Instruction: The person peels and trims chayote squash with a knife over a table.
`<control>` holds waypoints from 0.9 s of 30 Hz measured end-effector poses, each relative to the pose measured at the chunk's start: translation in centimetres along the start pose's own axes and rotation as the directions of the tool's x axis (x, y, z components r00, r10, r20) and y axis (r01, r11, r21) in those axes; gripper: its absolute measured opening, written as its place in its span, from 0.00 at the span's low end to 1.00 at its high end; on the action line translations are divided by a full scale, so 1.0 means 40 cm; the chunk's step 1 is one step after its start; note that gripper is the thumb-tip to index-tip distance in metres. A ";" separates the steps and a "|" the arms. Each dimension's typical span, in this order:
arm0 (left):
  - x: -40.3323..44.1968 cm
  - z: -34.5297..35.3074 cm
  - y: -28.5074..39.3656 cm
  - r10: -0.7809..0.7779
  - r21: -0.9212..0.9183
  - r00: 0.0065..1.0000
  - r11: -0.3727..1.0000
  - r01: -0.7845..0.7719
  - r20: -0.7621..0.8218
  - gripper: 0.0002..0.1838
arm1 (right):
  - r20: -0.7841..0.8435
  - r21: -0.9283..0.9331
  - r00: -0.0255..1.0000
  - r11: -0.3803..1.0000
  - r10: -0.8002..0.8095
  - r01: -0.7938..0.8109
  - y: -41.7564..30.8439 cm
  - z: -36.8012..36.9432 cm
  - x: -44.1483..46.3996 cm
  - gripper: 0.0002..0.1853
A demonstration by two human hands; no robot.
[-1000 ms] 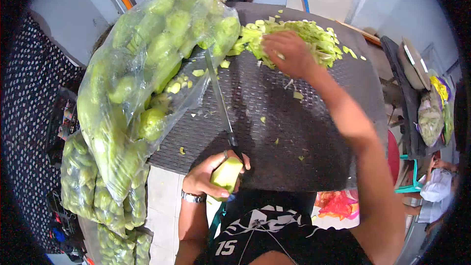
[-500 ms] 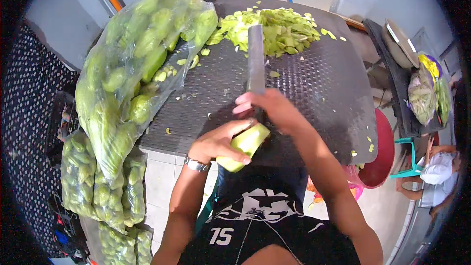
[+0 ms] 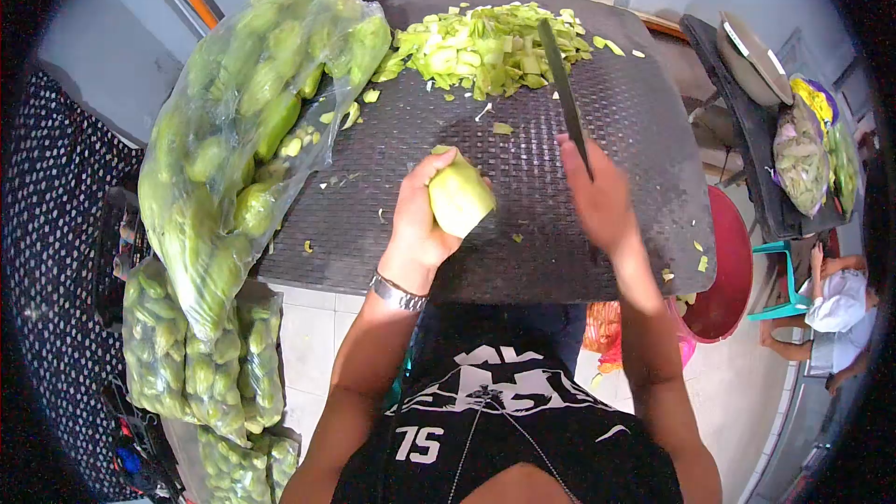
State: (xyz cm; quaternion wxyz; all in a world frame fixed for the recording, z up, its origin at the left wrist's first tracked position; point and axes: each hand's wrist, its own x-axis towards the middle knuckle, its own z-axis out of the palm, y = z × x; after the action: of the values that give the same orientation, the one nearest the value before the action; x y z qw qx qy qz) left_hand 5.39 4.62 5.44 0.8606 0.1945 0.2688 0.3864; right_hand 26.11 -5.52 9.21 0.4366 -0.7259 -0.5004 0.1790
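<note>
My left hand (image 3: 422, 212), with a metal watch at the wrist, holds a peeled pale green vegetable (image 3: 460, 198) above the front of the dark textured table (image 3: 597, 215). To its right, my right hand (image 3: 597, 189) is closed round the handle of a long knife (image 3: 566, 89), whose blade points up and away. The knife and the vegetable are apart. Beyond the blade, a heap of cut green pieces (image 3: 476, 45) lies at the table's back. A large clear bag of whole green vegetables (image 3: 247, 103) rests along the left side.
More filled bags (image 3: 201, 364) stand low on the left. A red tub (image 3: 723, 271) is beside the table's right edge. Farther right are a dark side table (image 3: 737, 121) with a bowl (image 3: 754, 61) and bagged produce (image 3: 803, 163), a green stool (image 3: 779, 280) and a seated person (image 3: 835, 299).
My right hand has left the heap, taken the knife and moved right with it. My left hand has risen over the table with the vegetable. The view has shifted slightly.
</note>
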 end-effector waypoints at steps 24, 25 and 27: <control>0.030 0.108 -0.024 -0.038 -0.047 0.994 0.998 0.043 0.107 0.19 | 0.152 0.306 0.981 0.949 -0.122 0.071 -0.022 0.067 -0.185 0.47; 0.035 0.101 -0.020 -0.061 -0.057 0.990 0.996 0.069 0.124 0.18 | 0.147 0.308 0.981 0.948 -0.130 0.080 -0.023 0.067 -0.184 0.47; 0.042 0.094 -0.015 -0.110 -0.078 0.981 0.989 0.123 0.158 0.17 | 0.141 0.309 0.981 0.947 -0.133 0.084 -0.024 0.069 -0.183 0.47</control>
State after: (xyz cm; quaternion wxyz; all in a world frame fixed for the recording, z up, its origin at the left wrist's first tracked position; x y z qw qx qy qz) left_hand 8.98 5.06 7.52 0.9074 0.1698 0.1958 0.3308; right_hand 20.45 -10.63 7.16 0.5098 -0.6054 -0.5398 0.2866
